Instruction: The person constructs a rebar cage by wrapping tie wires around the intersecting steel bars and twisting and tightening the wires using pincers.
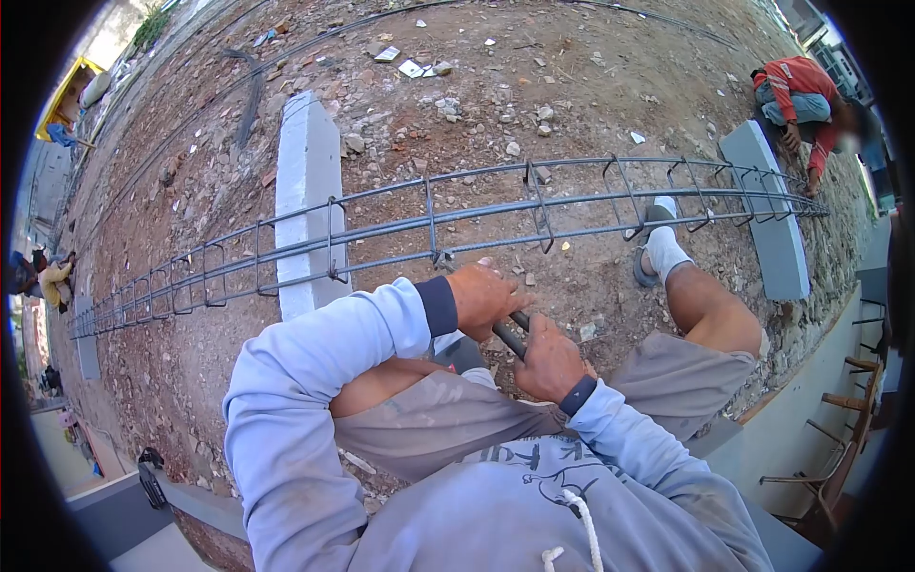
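Observation:
A long rebar cage [486,212] of parallel bars with square stirrups runs across the view in front of me. My left hand [483,296] is closed near its lowest bar, around one dark handle of a tool [512,334]. My right hand [551,362] is wrapped round the lower handle end of the same tool. The tool's head reaches toward the bar and stirrup joint just above my left hand and is partly hidden by that hand.
Pale blocks [310,191] [767,214] support the cage. A co-worker in red [796,81] crouches at its right end; another person [54,281] is at the far left. Chairs [843,434] stand at lower right. Rubble covers the ground.

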A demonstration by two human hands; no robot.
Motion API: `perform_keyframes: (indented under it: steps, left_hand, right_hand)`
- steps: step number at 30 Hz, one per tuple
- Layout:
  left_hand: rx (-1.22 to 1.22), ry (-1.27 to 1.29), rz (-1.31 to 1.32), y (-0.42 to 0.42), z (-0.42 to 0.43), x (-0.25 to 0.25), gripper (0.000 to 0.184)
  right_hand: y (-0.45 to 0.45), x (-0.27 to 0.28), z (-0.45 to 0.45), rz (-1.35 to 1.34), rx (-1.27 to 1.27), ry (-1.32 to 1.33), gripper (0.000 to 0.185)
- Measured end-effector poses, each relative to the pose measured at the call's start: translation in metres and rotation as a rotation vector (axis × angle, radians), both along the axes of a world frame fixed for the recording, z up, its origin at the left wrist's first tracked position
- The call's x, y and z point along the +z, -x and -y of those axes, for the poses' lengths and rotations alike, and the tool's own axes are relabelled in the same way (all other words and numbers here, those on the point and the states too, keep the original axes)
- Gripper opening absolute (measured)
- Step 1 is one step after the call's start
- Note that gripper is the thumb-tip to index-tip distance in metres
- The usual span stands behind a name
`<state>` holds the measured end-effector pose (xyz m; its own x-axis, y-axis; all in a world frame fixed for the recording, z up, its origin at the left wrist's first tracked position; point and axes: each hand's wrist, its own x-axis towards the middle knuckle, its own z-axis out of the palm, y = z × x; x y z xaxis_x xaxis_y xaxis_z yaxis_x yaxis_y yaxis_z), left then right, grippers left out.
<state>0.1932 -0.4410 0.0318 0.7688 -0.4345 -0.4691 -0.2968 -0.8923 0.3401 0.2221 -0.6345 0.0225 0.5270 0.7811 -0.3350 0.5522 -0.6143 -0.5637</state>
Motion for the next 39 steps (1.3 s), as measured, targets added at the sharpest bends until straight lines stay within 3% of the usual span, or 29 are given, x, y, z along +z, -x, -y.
perform_keyframes:
  steps: [6,9,12,15,18,21,24,27,30,39]
  left_hand:
    - [-0.004,-0.032,0.017,0.011,0.003,0.005,0.08]
    - [0.016,0.011,0.06,0.012,0.0,0.004,0.078]
    - [0.058,0.033,0.072,0.01,-0.001,0.004,0.076]
    - [0.053,0.033,0.065,0.01,-0.002,-0.001,0.077]
    - [0.06,0.022,0.069,0.006,-0.004,-0.001,0.078]
    - [0.073,0.049,0.088,0.005,-0.006,0.001,0.078]
    - [0.048,0.073,0.312,0.008,-0.006,-0.004,0.076]
    - [0.057,0.003,0.166,0.008,-0.006,0.001,0.074]
    - [0.106,-0.032,0.077,0.01,-0.009,-0.002,0.073]
    - [0.034,-0.067,0.161,0.014,-0.007,-0.001,0.078]
  right_hand:
    - [-0.022,-0.006,0.002,-0.207,0.096,0.042,0.042]
    - [-0.023,0.007,-0.004,-0.575,-0.01,0.223,0.043]
    - [-0.027,-0.016,0.003,-0.851,-0.025,0.096,0.042]
    - [-0.028,-0.026,0.007,-1.463,-0.252,-0.014,0.034]
    - [-0.036,-0.03,0.008,-1.715,-0.242,-0.074,0.033]
    - [-0.045,-0.039,0.009,-1.687,-0.219,-0.057,0.037]
    - [-0.054,-0.021,0.005,-1.547,-0.173,0.017,0.041]
    - [-0.05,-0.024,-0.006,-0.622,0.071,0.297,0.025]
    - [-0.038,-0.029,-0.004,-0.591,-0.021,0.193,0.017]
    - [-0.025,-0.032,-0.002,-1.349,-0.273,0.072,0.029]
